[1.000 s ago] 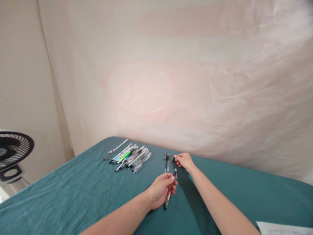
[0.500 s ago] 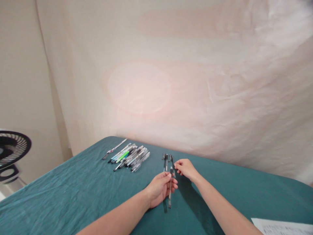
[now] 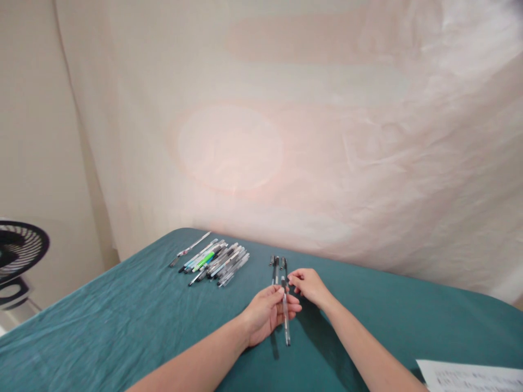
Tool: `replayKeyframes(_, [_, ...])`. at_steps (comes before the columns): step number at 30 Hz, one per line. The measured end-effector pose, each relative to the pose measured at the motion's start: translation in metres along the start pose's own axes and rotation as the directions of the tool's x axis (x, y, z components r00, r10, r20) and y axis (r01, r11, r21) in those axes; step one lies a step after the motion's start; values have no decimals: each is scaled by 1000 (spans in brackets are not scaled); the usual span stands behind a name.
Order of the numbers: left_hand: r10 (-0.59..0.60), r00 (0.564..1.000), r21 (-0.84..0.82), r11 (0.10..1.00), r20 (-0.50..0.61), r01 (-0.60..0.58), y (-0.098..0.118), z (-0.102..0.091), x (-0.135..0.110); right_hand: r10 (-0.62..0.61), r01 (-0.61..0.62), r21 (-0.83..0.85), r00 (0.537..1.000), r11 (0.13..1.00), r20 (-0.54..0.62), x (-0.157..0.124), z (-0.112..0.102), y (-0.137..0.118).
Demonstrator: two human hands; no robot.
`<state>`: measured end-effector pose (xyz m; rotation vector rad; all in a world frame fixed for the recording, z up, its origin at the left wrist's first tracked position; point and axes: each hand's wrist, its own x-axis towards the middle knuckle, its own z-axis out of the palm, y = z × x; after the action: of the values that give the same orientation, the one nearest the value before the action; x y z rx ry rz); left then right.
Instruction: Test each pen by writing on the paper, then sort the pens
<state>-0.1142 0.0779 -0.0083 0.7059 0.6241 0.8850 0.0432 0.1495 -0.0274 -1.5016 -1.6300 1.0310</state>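
My left hand (image 3: pixel 263 317) holds a clear-barrelled pen (image 3: pixel 286 329) between thumb and fingers, a little above the cloth. The pen points away from me, its far end dark. Just right of that end is my right hand (image 3: pixel 309 285), thumb and forefinger pinched together. Whether anything small is between those fingertips cannot be made out. Beyond both hands, several dark pens or pen parts lie side by side, among them a black-topped pen (image 3: pixel 277 267) and a short dark piece (image 3: pixel 272 261). My left hand partly covers their near ends.
A heap of pens (image 3: pixel 224 261), one bright green, lies to the left on the green tablecloth (image 3: pixel 134 316). One pale pen (image 3: pixel 199 241) rests at the heap's far left. A printed sheet (image 3: pixel 469 375) is at the near right. A black fan (image 3: pixel 18 250) stands beyond the left edge.
The pen in my left hand has turned slightly, its near end swinging right. My right hand has come a little left, closer to the pen's far end. The heap stays as it was.
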Motion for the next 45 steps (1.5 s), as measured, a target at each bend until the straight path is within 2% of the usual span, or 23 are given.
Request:
replayKeyframes(3, [53,999,9,999,-6,-53,0,0,1,4,-5,24,1000,1000,12,-3,-5,-4])
replayKeyframes(5, [145,989,34,989,-34,-144,1,-1,3,3,-4,39,1000,999,22,-7,-10,-9])
replayKeyframes(7, [275,957,86,960,-89,-267,4,-3,6,1,-3,48,999,999,34,-11,-16,-17])
replayKeyframes(10, [434,882,189,896,-183,-402,10,-7,9,-19,11,73,994,997,107,-22,-21,-34])
replayKeyframes(12, [475,851,239,873,-224,-424,13,-8,9,-44,25,95,978,995,202,-31,-19,-45])
replayKeyframes(15, [490,838,284,861,-241,-422,16,-8,7,-72,43,100,948,994,311,-42,-7,-55])
replayKeyframes(19, [494,841,354,844,-220,-404,16,-8,5,-82,54,92,940,994,332,-46,7,-56])
replayKeyframes(22, [492,847,467,809,-203,-358,20,-12,8,-94,67,99,952,993,292,-41,7,-51])
replayKeyframes(24, [531,828,605,723,-180,-332,26,-19,12,-87,71,82,974,994,211,-35,2,-45])
replayKeyframes(25, [567,811,699,639,-148,-319,31,-25,13,-65,57,55,986,997,156,-31,-1,-41])
replayKeyframes(26, [613,783,801,519,-105,-299,36,-31,14,-36,34,23,994,999,100,-27,-4,-36])
replayKeyframes(28, [671,740,979,124,36,-161,50,-46,15,24,-24,-38,1000,999,3,-19,-10,-25])
replayKeyframes(29, [686,726,990,61,50,-126,57,-54,14,49,-51,-60,998,997,-30,-15,-12,-19])
replayKeyframes(32, [706,707,999,-40,45,-23,75,-73,8,95,-103,-108,993,989,-76,-6,-16,-1])
replayKeyframes(33, [698,715,983,-157,44,93,79,-78,6,106,-116,-125,991,985,-86,-4,-16,4])
replayKeyframes(35, [678,735,915,-314,31,252,83,-83,3,116,-130,-157,989,979,-97,0,-15,11])
replayKeyframes(37, [666,746,867,-381,16,321,82,-85,1,114,-131,-182,988,975,-100,3,-14,15])
replayKeyframes(45, [661,750,831,-429,23,353,76,-85,2,27,-52,-230,994,972,-107,4,-8,16])
